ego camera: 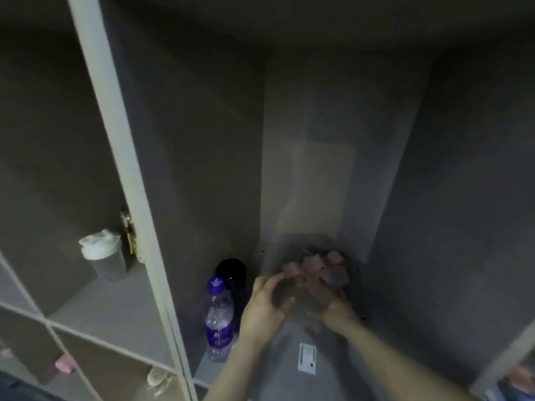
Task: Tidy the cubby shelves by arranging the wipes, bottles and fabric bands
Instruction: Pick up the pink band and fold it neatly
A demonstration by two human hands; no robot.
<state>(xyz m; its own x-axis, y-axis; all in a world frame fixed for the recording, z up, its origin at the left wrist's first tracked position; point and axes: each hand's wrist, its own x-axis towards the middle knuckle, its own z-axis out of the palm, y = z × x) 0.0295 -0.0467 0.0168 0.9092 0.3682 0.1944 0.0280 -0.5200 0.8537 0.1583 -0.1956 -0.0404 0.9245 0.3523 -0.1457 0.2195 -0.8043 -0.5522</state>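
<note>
Both hands reach deep into a dim cubby.

The left hand (265, 306) and right hand (337, 309) have loosely spread fingers at the blurred pink fabric bands (317, 272) heaped on the shelf floor; whether they grip is unclear. A purple-capped water bottle (219, 319) stands just left.

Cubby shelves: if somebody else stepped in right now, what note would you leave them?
Left hand: open, beside the fabric bands, no grip visible.
Right hand: at the bands; blur hides whether it holds any.
Bands: piled at the back of the big cubby.
Clear bottle and dark bottle: upright by that cubby's left wall.
Wipes tub: left-hand cubby.
Pink item sits in a lower cubby.
Left: sort the bands, check lower cubbies.
</note>
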